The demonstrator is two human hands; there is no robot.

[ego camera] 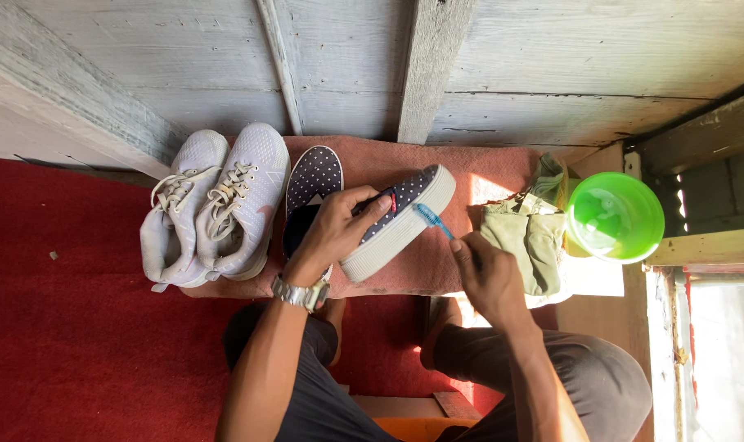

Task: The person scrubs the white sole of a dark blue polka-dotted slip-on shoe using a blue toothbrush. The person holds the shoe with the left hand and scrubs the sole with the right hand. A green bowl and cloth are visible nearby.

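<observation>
The left hand (pixel 332 227) is closed over the upper of a dotted shoe (pixel 400 221), tipping it onto its side so the thick white sole faces the right hand (pixel 488 278). That hand grips a blue toothbrush (pixel 434 221), its head touching the sole's edge. The shoe sits on a pink towel (pixel 486 172) spread over a low counter against a grey plank wall, roughly mid-towel.

The shoe looks light and easy to turn one-handed: a soft fabric upper that gives under the fingers, and a stiff, thick rubbery sole that holds its shape. Gripping over the opening and upper, as now, seems the sound hold, since it leaves the sole free; a wet sole would likely be slippery. The toothbrush is thin, light and rigid, best pinched low on the handle; how much handle is hidden in the fist is hard to tell.

The shoe is dark navy with small white dots, a red tab at the heel and an off-white platform sole. Its mate (pixel 313 184) lies flat just beside it. Two white sneakers (pixel 216 205) rest at the towel's left end, a green cloth (pixel 531 233) and a green bowl (pixel 615 217) at the right.
</observation>
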